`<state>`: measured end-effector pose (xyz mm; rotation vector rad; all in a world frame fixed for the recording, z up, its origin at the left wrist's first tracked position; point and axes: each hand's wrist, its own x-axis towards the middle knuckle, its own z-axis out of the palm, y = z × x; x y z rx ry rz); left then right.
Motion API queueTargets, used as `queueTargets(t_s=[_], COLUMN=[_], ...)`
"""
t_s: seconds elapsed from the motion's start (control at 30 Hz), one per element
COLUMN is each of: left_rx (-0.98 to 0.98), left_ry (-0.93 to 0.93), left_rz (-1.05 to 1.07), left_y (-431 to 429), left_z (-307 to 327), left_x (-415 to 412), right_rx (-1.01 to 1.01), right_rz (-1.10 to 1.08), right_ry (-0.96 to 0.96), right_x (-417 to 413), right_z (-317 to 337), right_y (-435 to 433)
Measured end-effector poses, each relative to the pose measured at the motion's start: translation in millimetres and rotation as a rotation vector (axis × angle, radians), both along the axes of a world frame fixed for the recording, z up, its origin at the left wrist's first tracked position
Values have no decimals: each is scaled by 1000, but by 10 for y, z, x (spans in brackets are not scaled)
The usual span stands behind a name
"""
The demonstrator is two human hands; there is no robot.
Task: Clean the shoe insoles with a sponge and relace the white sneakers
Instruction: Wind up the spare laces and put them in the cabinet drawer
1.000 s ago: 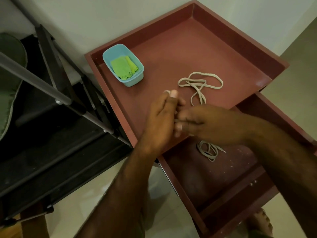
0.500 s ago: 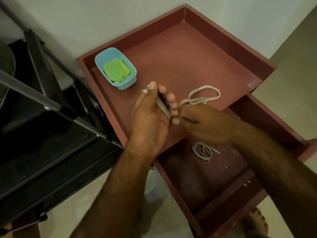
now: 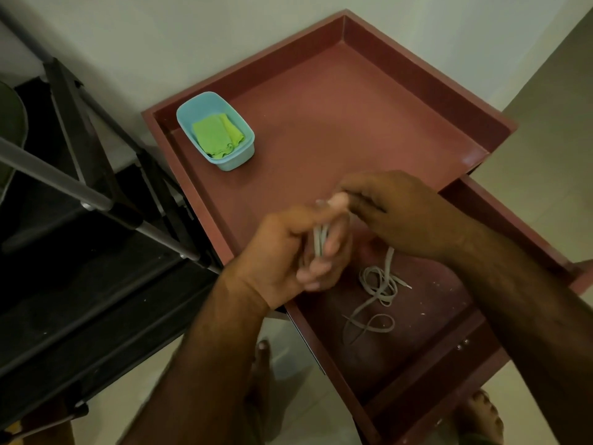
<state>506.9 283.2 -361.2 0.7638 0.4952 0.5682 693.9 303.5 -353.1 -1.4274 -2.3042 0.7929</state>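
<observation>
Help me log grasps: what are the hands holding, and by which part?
The left hand grips the shoelace by a bunch of gathered strands. The right hand seems to pinch it just above; exactly where is hidden.

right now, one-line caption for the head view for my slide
Left hand grips a folded shoelace, right hand pinches it above, the tail trailing into the open drawer.

One view on record: wide-angle head-worn camera, above the counter (image 3: 321, 123), facing forward and steeply downward. Close range; left hand (image 3: 288, 252) and right hand (image 3: 407, 216) sit mid-frame over the counter's near edge.
</observation>
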Motion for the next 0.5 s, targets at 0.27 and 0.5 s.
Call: queueTargets(t_s=[0.27,0.5], left_rx=[395,456], left_ry=[508,895], left_rz=[732,95], left_y=[29,-71], left_z=[-120,-66], left_x=[132,86], right_rx=[-419,-174], right_rz=[182,65], right_ry=[-28,36], right_x=[-169,68], right_z=[-2,194], right_y=[-129,-26])
